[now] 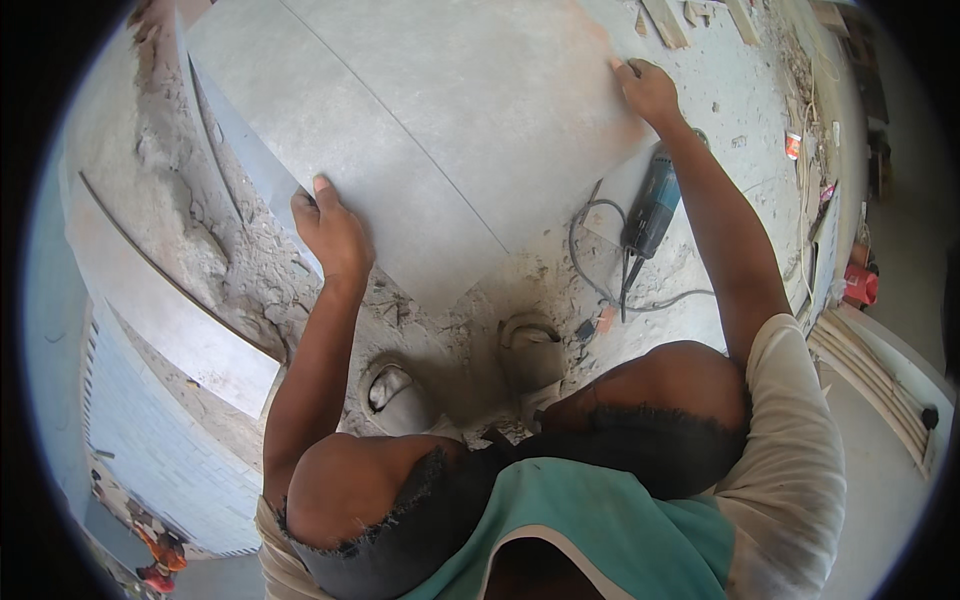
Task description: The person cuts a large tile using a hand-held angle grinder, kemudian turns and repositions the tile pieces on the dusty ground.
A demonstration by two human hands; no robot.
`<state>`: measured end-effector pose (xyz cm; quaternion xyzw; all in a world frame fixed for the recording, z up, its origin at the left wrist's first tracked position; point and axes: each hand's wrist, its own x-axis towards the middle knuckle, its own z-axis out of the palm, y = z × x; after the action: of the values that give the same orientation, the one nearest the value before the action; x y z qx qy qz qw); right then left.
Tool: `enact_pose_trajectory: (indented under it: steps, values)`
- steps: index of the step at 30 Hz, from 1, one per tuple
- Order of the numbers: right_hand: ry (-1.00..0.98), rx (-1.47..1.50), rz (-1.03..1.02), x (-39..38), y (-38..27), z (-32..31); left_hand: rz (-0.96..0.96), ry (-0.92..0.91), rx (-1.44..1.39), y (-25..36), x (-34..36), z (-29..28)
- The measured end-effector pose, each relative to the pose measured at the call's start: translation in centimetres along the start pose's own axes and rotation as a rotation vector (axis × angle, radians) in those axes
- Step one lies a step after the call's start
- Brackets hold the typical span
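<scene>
Head view shows your left hand [333, 232] clamped on the near-left edge of the big grey tile [430, 130], fingers curled under, thumb flat on top; your right hand [648, 90] sits at the far right corner near the top of the frame, fingers spread narrow and pressing the edge; both arms stretched nearly straight out from a deep crouch, knees up at the bottom centre. The tile fills the upper middle, tilted over rough mortar [250, 280].

What I'd watch: with just two edge grips on something that wide, a slip on either side could drop a corner into the bedding and chip it, or pinch your left fingers underneath; the angle grinder [652, 205] and its cable [590, 270] lie just beside the tile's lower right edge, so lowering it crooked could trap the cord; your sandals [400, 395] are close under the near corner too.
</scene>
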<state>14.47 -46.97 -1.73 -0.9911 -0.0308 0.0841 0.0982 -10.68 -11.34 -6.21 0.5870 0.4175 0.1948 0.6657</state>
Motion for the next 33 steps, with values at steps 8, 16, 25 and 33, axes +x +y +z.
enact_pose_trajectory:
  steps: [8, 16, 25, 33]
  values:
    - [0.13, 0.097, 0.099, -0.2, -0.2, 1.5, -0.07, 0.039, -0.072, 1.5, 3.2, 0.8]
    - [0.17, 0.116, 0.129, 2.0, -1.5, 1.2, -0.064, 0.073, -0.086, 1.8, 6.4, 2.7]
    - [0.211, 0.145, 0.07, 4.3, -1.9, 1.9, -0.074, 0.103, -0.077, 1.6, 6.2, 3.2]
    - [0.329, 0.356, -0.085, -3.4, 0.4, -1.2, -0.06, 0.082, -0.107, 0.7, 6.2, 3.2]
